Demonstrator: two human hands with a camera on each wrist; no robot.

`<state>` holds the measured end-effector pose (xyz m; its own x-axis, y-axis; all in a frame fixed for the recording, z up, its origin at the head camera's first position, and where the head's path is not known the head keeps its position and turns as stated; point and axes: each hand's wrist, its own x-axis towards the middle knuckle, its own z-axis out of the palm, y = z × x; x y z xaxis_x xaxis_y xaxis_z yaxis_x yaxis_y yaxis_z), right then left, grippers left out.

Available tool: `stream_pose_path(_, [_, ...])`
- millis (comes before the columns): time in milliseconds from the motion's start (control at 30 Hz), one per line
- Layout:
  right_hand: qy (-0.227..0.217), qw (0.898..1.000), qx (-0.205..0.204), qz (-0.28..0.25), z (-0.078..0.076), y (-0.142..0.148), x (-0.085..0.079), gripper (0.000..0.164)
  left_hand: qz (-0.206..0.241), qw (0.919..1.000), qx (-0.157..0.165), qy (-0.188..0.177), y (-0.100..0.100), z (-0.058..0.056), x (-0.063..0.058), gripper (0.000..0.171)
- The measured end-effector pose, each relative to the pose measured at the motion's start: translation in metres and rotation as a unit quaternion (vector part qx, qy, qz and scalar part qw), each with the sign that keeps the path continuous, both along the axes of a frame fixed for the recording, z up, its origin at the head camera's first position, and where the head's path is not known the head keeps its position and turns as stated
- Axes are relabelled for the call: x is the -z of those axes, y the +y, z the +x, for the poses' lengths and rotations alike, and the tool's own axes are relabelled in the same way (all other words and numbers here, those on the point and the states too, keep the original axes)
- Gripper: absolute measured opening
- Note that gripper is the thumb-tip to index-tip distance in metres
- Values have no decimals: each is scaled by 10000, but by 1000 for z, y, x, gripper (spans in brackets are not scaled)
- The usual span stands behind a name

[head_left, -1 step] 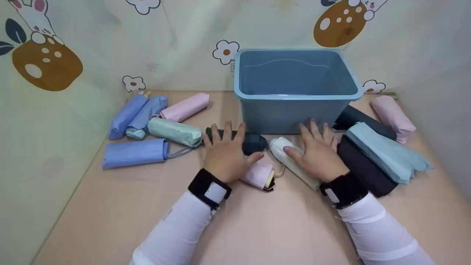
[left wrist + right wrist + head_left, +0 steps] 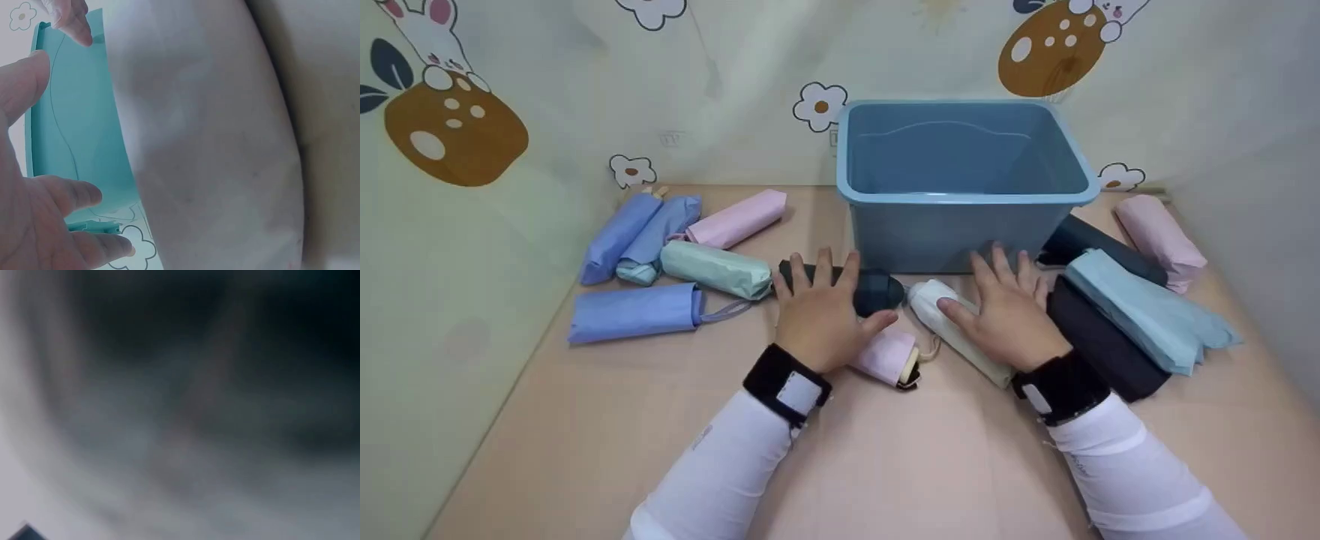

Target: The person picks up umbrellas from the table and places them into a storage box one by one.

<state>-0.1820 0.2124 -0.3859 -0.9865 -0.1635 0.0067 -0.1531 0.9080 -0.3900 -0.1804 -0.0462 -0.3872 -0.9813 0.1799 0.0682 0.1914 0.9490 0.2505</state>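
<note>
My left hand (image 2: 823, 319) is spread with straight fingers over a dark folded umbrella (image 2: 879, 291) and a pink folded umbrella (image 2: 889, 355); whether it touches them I cannot tell. My right hand (image 2: 1011, 315), fingers also extended, is over a white-and-cream folded umbrella (image 2: 936, 300), its fingertips near the front of a blue plastic bin (image 2: 952, 236). No folded umbrella shows in either grip. In the left wrist view, the left hand's spread fingers (image 2: 76, 194) appear in front of the bin. The right wrist view is too dark and blurred to make anything out.
Left on the table (image 2: 870, 465) lie several folded umbrellas: blue (image 2: 634, 313), green (image 2: 716, 268) and pink (image 2: 739, 217). Right lie a black one (image 2: 1099, 337), a light blue one (image 2: 1147, 307), a dark one (image 2: 1110, 251) and a pink one (image 2: 1162, 240). A patterned wall covering (image 2: 735, 90) stands behind.
</note>
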Motion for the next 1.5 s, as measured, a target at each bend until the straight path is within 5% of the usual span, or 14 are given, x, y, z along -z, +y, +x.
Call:
stream_pose_path(500, [52, 10000, 5, -35, 1, -1, -3, 92, 83, 10000, -10, -27, 1, -1, -3, 100])
stream_pose_path(833, [-36, 10000, 8, 20, 2, 0, -4, 90, 776, 9958, -287, 396, -7, -6, -19, 87])
stream_pose_path(967, [-33, 10000, -61, 50, 3, -1, -6, 87, 931, 9918, -88, 870, -8, -22, -40, 84])
stream_pose_path(1100, [37, 10000, -87, 17, 4, -2, -7, 83, 789, 9887, 412, 1203, -5, -49, -60, 82])
stream_pose_path(1333, [132, 9995, -258, 84, 9, -5, -12, 77, -255, 9875, 1317, 826, 6, -92, -74, 59])
stream_pose_path(1500, [175, 9998, -114, -80, 14, 10, -28, 76, -639, 9836, 1500, 778, 9, -104, -82, 29])
